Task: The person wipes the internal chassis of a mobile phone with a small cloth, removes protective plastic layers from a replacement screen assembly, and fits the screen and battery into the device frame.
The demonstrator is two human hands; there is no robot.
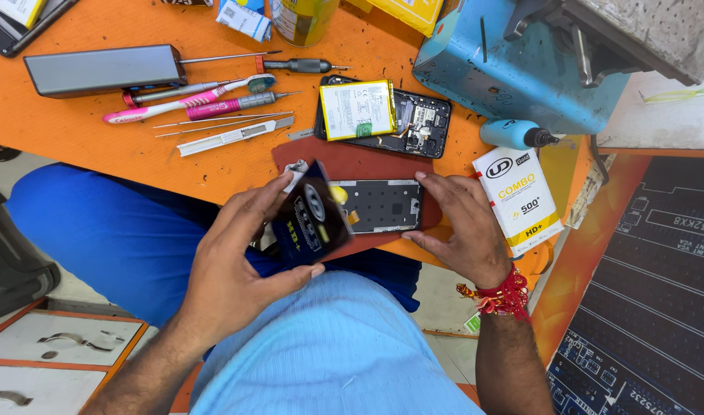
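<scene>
An orange surface point(75, 131) is filling the upper part of the view, with bright, even light falling on it. At its right a pale blue metal machine housing point(521, 77) is standing, and beside that a worn white ledge point(667, 115) is showing. Below the surface's edge, a pale tiled floor point(436, 296) is showing. At lower left, white drawers point(59, 338) with orange trim and metal handles are sitting shut. At lower right, a dark board printed with pale outlines point(652, 307) is leaning.
</scene>
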